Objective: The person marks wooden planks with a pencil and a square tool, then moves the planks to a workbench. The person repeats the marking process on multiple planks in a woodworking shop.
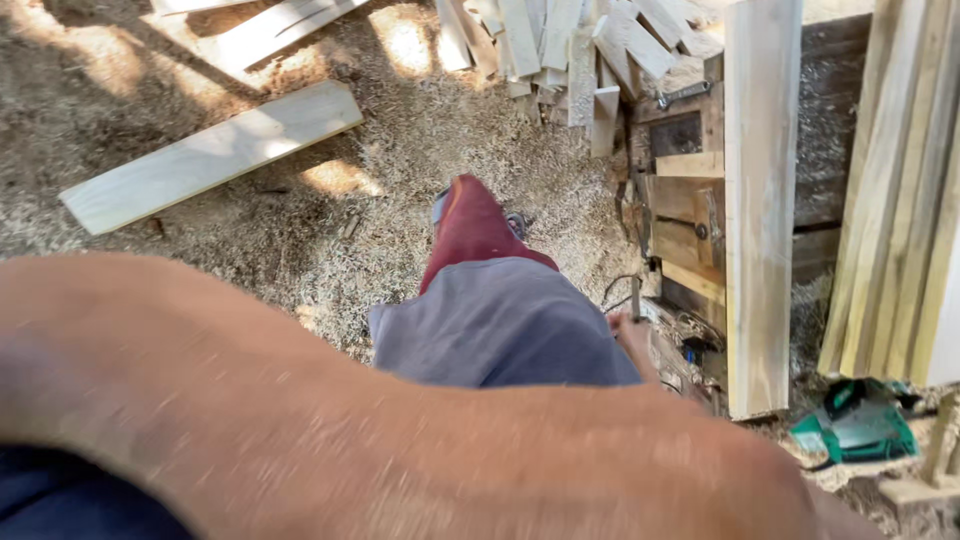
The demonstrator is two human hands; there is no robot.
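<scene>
Looking straight down from the head view; much of the lower frame is taken by a blurred bare forearm (400,440) crossing from left to lower right. I read it as the left arm. Its hand lies past the frame edge, so I cannot tell how it is set.

Right hand (634,340): small in view, low beside the grey shorts (500,325). It appears curled around a thin dark shaft (635,298). The shaft's long axis runs nearly straight up the frame, its free end pointing away from me toward the wooden bench (685,205). What kind of tool it is, I cannot tell.

A red-clad lower leg (470,230) stands forward on the ground.

Surface: loose wood shavings (400,150) cover the ground, patched with sunlight and shade.

Surroundings:
- pale upright plank (762,200) against the bench, long axis top to bottom of frame
- spanner (683,94) lying on the bench top
- stack of boards (900,190) leaning at far right
- green power tool (855,420) low at right, near the stack's foot
- heap of offcuts (560,50) at top centre
- single loose plank (210,155) lying at a slant on the shavings, well apart to the left
</scene>
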